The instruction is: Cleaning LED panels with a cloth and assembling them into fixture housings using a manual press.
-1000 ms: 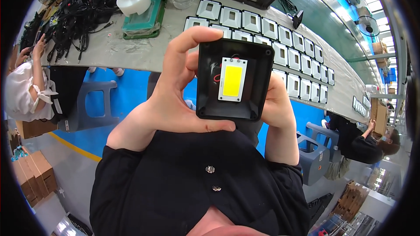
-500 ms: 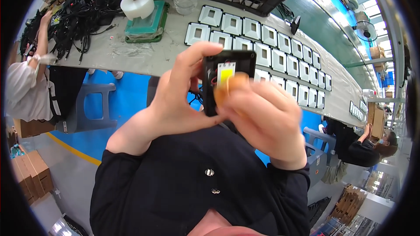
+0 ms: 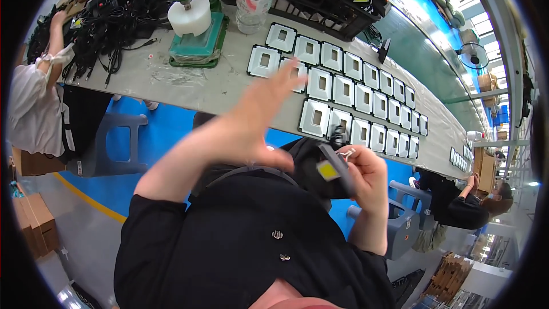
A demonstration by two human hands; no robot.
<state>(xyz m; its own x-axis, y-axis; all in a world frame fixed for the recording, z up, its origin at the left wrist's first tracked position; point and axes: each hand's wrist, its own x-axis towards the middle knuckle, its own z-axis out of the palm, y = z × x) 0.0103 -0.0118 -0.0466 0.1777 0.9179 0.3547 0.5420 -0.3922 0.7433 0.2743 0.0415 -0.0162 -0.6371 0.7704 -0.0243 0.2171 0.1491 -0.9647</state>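
Note:
My right hand grips a small black lamp housing, now tilted and slightly blurred, low in front of my chest. A yellow LED plate shows in its open face, and a small silvery piece sticks out by my fingertips. Smeared by motion, my left hand is off the housing with thumb and fingers apart, holding nothing. Its fingers pass in front of the nearest white reflector frames, which lie on the table in several rows, each with a rectangular opening.
A green press with a white round head stands at the table's far left, beside a clear plastic bottle. Black cables are heaped on the left, where a co-worker sits. A black crate stands behind the frames; another person sits far right.
My left hand has let go of the housing and swung away. My right hand now carries the housing lower and to the right; the orange-brown thing seen in its fingers is no longer visible.

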